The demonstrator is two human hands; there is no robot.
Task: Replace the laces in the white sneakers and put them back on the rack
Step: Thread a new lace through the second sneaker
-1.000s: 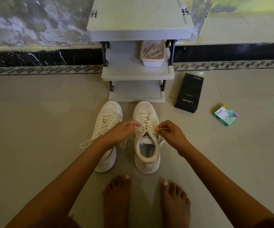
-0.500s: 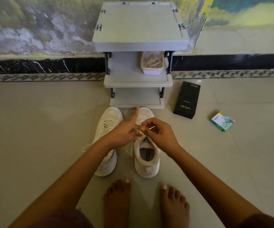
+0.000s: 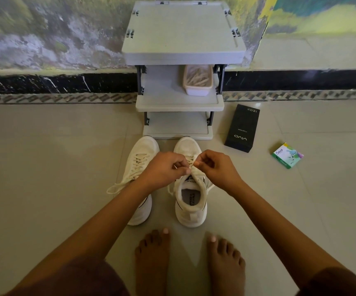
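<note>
The white sneakers (image 3: 186, 146) stand side by side on the floor, just in front of the rack (image 3: 183, 50), with toes pointing at its bottom shelf and heels toward the person. The head view looks down on it all. The right sneaker (image 3: 191, 201) is the one being worked on. Both hands meet over its lacing, just on the rack side of the tongue. The left hand (image 3: 165, 168) has its fingers curled in and pinches the lace (image 3: 191, 162) with thumb and finger. The right hand (image 3: 214, 167) is curled the same way and pinches the lace from the other side, so the two sets of fingertips almost touch. The lace lies right under the fingers and runs across the shoe, while the shoe itself runs long from heel to toe, straight at the rack. Both hands look equally near, but the left arm reaches over the left sneaker (image 3: 139, 159) to get there. That shoe is laced, and a loose lace end (image 3: 117, 186) trails away from the rack. I think the next pull should go sideways, one hand each way. A small tub (image 3: 197, 90) sits on the right of the rack's middle shelf and may crowd the shoes later. A black box (image 3: 242, 127) lies just right of the rack, and a green box (image 3: 287, 155) farther right. Two bare feet (image 3: 151, 257) stand behind the heels.
</note>
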